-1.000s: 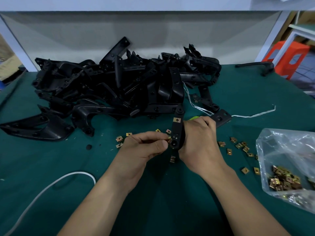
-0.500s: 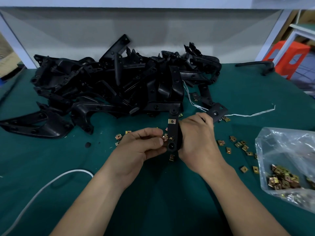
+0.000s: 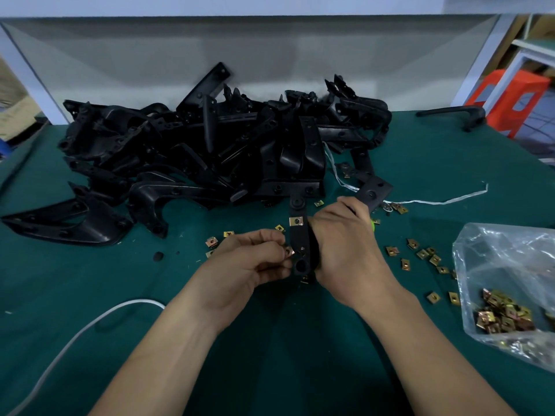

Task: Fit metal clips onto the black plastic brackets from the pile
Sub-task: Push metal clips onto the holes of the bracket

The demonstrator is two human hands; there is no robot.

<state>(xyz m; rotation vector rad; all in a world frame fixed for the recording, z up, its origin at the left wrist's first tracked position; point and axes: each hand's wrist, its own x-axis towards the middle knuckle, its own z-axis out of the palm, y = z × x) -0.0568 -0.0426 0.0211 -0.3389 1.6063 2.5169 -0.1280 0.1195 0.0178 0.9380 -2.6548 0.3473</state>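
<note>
A white cable [image 3: 75, 334] lay on the green table [image 3: 270, 370], left of the left forearm. The pile [image 3: 210, 151] of black brackets lay beyond both hands and spread mostly to the far left of the left hand [image 3: 249, 265]. A few spare clips [image 3: 211, 242] lay just beyond that hand's knuckles. The left hand's fingers were curled, with thumb and forefinger pinching a clip [image 3: 289, 251] against the left edge of the bracket [image 3: 298, 238], near its lower end. The bracket stood roughly upright between the two hands. A fitted clip [image 3: 295, 221] sat on the bracket's upper part, above the left fingertips. The right hand [image 3: 345, 256] was clamped round the bracket from the right, with the back of the hand toward the camera and most of the fingers hidden behind the part. A flat black plate [image 3: 374, 190] with holes showed just beyond the right knuckles. Whether it belonged to the held bracket could not be told. A white string [image 3: 435, 202] ran off beyond and right of the right hand. Loose clips [image 3: 420, 253] were scattered on the table just right of the right hand. A clear bag [image 3: 495, 250] lay further right, well apart from the hand, and held more clips.
</note>
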